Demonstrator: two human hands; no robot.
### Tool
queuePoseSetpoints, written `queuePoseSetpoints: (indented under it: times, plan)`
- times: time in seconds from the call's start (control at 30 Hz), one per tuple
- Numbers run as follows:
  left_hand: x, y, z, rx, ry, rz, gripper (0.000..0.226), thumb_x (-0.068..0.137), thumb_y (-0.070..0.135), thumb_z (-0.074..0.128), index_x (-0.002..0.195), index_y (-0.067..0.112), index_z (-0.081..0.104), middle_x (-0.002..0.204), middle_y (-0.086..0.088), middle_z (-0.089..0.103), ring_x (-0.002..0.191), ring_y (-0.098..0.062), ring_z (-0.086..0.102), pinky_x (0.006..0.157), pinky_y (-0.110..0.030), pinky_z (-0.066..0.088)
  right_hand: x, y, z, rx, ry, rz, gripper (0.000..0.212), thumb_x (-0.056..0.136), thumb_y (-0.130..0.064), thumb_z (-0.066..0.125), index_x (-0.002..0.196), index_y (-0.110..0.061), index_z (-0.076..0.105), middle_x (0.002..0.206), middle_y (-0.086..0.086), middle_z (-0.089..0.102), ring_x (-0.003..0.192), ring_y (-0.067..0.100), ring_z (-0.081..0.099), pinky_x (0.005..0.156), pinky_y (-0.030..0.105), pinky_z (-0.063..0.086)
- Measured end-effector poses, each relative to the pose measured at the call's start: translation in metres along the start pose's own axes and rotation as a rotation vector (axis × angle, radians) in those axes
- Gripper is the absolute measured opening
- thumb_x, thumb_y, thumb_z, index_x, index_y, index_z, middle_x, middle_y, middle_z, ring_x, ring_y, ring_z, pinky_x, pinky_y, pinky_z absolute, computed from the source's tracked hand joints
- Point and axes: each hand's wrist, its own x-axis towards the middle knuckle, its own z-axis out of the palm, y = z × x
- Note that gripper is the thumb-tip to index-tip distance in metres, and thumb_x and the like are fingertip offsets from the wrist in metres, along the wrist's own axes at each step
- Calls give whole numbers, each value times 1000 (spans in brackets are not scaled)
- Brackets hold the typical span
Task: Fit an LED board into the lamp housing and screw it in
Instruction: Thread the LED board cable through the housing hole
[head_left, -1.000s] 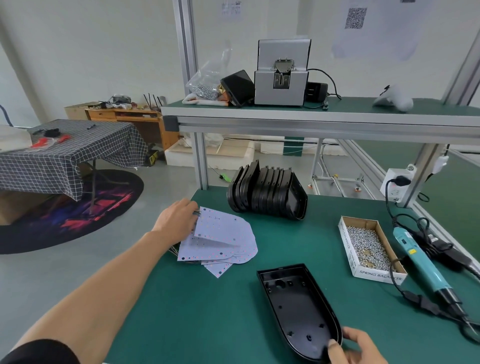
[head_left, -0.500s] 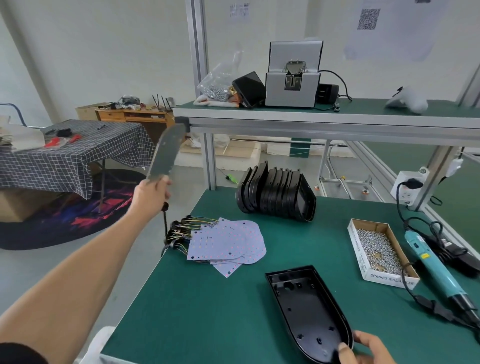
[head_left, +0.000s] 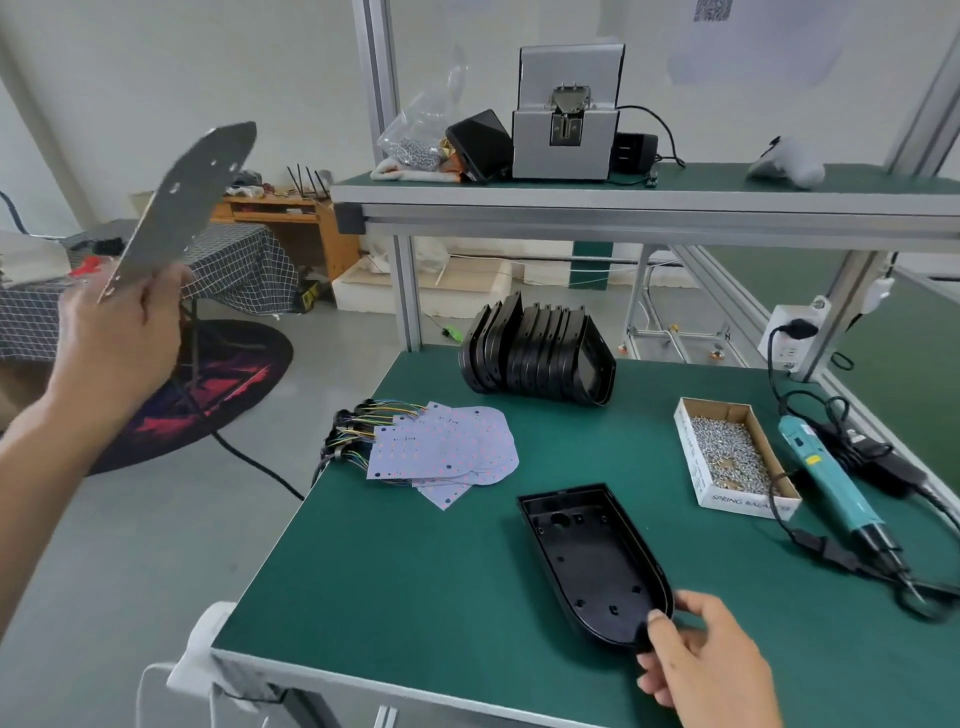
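Grey LED board (head_left: 179, 208) in left hand (head_left: 111, 343), box (head_left: 748, 504) printed "SPRING"

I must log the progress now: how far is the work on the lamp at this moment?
Done: one open lamp housing lies on the green table, steadied at its near end by the right hand.
In hand: the left hand holds one LED board raised off to the left, back side showing.
Left: the housing holds no board, and the screws and electric screwdriver lie untouched.

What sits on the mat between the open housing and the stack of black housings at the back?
Only bare green mat separates the open housing from the stack, per the head view; the LED boards lie off left.
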Motion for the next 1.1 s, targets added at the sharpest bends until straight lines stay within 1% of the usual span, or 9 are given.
queuePoseSetpoints:
  times: [0.1, 0.23, 0.37, 0.5, 0.8, 0.87, 0.93, 1.0, 1.1]
  plan:
    - [-10, 74, -14, 87, -74, 135, 46, 104, 66, 37, 120, 32, 64, 77, -6, 61, 73, -40, 64, 69, -49, 55, 0, 3, -4, 34, -28, -25, 15, 97, -17, 69, 103, -27, 60, 58, 2, 77, 46, 20, 74, 50, 30, 59]
    - [-45, 170, -23, 226, -137, 407, 20, 90, 11, 59, 109, 12, 65, 89, -24, 70, 77, -45, 65, 66, -46, 51, 4, 8, -8, 67, -49, -9, 17, 98, -16, 66, 112, -23, 60, 61, 2, 78, 49, 20, 75, 45, 23, 57]
    - [-60, 202, -17, 292, -252, 318, 23, 105, 18, 46, 108, 3, 63, 101, -37, 69, 89, -56, 63, 73, -55, 52, 8, 14, -8, 78, -65, 0, 17, 98, -17, 65, 114, -21, 61, 61, 1, 78, 49, 20, 75, 44, 23, 56]
    - [-57, 221, -23, 199, -293, 294, 41, 91, 29, 36, 102, 3, 65, 96, -33, 70, 89, -52, 62, 75, -50, 48, 11, 15, -8, 77, -93, -10, 15, 98, -16, 64, 112, -20, 61, 62, 4, 78, 49, 22, 75, 45, 27, 58]
    - [-88, 298, -11, -122, -471, 292, 27, 99, 8, 45, 100, 2, 71, 92, -20, 71, 88, -39, 64, 69, -39, 44, 11, 10, -12, 11, -132, -28, 19, 98, -18, 65, 116, -19, 61, 64, 9, 76, 43, 22, 71, 42, 29, 55]
    - [-106, 316, 4, -182, -567, 297, 30, 99, 2, 45, 105, 3, 74, 92, -13, 73, 86, -32, 65, 74, -26, 53, 10, 9, -13, -47, -137, -41, 18, 98, -23, 65, 115, -20, 60, 66, 8, 76, 43, 20, 71, 47, 31, 57]
    - [-127, 332, 20, -214, -674, 287, 28, 100, 2, 43, 92, 5, 70, 73, -1, 61, 63, -19, 53, 48, -8, 39, 8, 9, -14, -148, -97, -72, 23, 99, -33, 64, 118, -23, 58, 71, 2, 74, 49, 16, 72, 65, 35, 61]
    - [-149, 345, 36, -200, -771, 285, 32, 102, 7, 42, 73, 12, 54, 67, 2, 52, 56, -14, 46, 41, -16, 31, 4, 8, -18, -300, -1, -142, 34, 97, -43, 64, 126, -29, 57, 80, -8, 69, 68, 11, 71, 80, 36, 54]
    - [-174, 360, 55, -202, -858, 273, 34, 100, 9, 42, 67, 16, 38, 67, -2, 48, 63, -27, 49, 52, -33, 30, -10, -1, -19, -235, 129, -352, 33, 88, -41, 74, 120, -39, 65, 90, -15, 63, 79, 4, 61, 79, 34, 50]
